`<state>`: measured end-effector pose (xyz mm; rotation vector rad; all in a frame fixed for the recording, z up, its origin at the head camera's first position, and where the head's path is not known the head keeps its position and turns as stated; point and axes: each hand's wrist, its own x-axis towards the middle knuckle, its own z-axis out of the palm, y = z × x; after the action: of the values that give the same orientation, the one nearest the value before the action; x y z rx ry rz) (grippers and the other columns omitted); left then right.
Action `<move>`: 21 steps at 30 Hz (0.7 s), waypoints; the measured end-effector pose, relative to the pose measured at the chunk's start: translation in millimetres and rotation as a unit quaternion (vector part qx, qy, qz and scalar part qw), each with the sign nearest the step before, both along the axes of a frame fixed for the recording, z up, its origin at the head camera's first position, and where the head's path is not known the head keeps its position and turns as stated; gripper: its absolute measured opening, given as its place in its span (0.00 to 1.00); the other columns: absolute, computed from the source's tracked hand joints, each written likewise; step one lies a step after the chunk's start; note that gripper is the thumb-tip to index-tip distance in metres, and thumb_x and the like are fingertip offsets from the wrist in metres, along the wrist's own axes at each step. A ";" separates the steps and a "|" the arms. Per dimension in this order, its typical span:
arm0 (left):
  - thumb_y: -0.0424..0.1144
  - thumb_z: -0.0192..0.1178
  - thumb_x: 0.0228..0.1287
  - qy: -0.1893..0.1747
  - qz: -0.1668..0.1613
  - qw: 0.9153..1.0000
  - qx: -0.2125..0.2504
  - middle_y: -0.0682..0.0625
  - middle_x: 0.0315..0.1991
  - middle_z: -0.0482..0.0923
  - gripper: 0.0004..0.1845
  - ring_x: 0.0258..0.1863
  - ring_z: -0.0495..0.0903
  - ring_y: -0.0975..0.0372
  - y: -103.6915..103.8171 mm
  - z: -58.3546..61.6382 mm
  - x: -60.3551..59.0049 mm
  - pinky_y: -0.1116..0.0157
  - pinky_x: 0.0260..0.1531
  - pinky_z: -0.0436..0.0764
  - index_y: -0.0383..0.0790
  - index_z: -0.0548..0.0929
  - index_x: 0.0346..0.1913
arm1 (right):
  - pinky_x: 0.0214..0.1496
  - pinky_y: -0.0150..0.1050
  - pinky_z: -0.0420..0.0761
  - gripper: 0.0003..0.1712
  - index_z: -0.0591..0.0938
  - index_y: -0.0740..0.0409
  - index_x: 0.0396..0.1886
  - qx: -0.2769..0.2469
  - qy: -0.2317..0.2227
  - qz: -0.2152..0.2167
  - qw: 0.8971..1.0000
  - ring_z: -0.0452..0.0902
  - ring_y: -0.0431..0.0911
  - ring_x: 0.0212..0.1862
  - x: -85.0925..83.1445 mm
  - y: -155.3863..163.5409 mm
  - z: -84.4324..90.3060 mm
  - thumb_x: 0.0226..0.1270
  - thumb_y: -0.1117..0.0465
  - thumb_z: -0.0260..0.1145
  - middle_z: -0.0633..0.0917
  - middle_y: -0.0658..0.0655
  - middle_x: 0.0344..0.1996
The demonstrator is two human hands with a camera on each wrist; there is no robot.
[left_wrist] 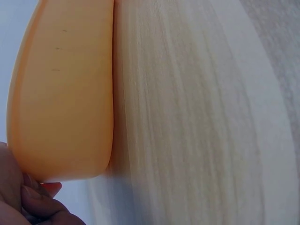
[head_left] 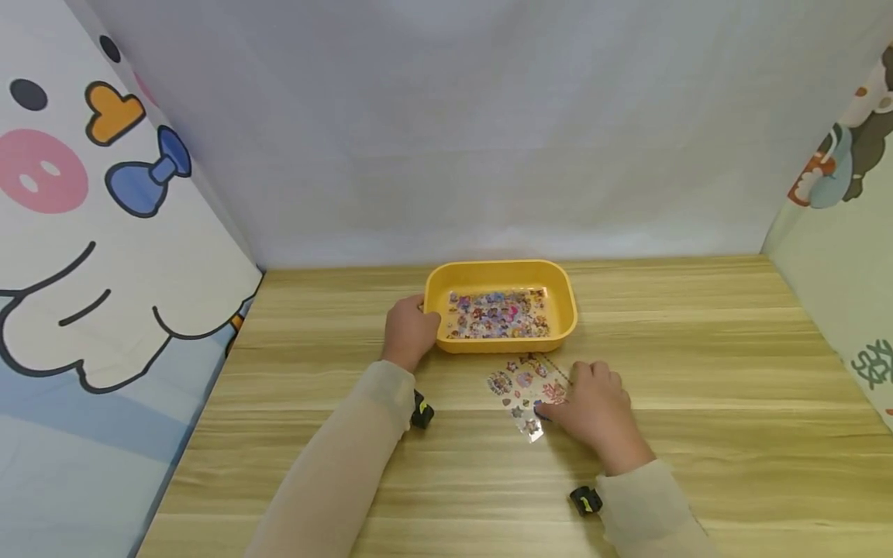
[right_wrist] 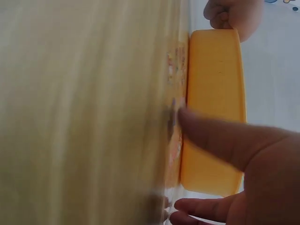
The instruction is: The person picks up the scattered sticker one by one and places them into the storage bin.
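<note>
A yellow plastic tray stands on the table, with clear sheets of small colourful cartoon stickers lying flat inside. My left hand grips its left end, the thumb over the rim; in the left wrist view curled fingers show at the tray's corner. In front of the tray, a clear sticker sheet with stars and round pictures lies on the wood. Over its right side is my right hand, thumb at the sheet and other fingers spread apart from it. Part of the sheet is hidden under that hand.
The wood-grain table runs back to a pale cloth wall. Cartoon-printed panels stand at the left and right. A small black device is at the right wrist, and a similar one at the left.
</note>
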<state>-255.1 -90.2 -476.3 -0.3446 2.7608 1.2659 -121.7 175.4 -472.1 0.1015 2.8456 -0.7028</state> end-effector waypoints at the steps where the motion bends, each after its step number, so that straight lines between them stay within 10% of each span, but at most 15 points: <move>1: 0.36 0.57 0.69 -0.001 0.000 1.000 0.000 0.47 0.49 0.84 0.24 0.41 0.82 0.57 0.3 0.0 0.0 0.62 0.40 0.84 0.37 0.81 0.66 | 0.55 0.63 0.72 0.46 0.73 0.76 0.56 0.003 0.000 0.000 1.000 0.68 0.65 0.51 -0.1 -0.6 -0.8 0.56 0.43 0.79 0.73 0.72 0.50; 21: 0.36 0.56 0.71 0.004 -0.011 1.000 -0.002 0.45 0.49 0.84 0.24 0.39 0.82 0.57 0.3 5.9 4.8 0.62 0.38 0.84 0.36 0.80 0.67 | 0.40 0.53 0.78 0.17 0.78 0.73 0.48 -0.051 -0.034 -0.040 0.997 0.76 0.57 0.37 -14.6 1.3 -1.2 0.59 0.69 0.62 0.81 0.67 0.40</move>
<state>-250.3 -89.8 -470.4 -0.3103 2.7652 1.2606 -136.2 176.7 -473.3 0.2208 2.7483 -0.8440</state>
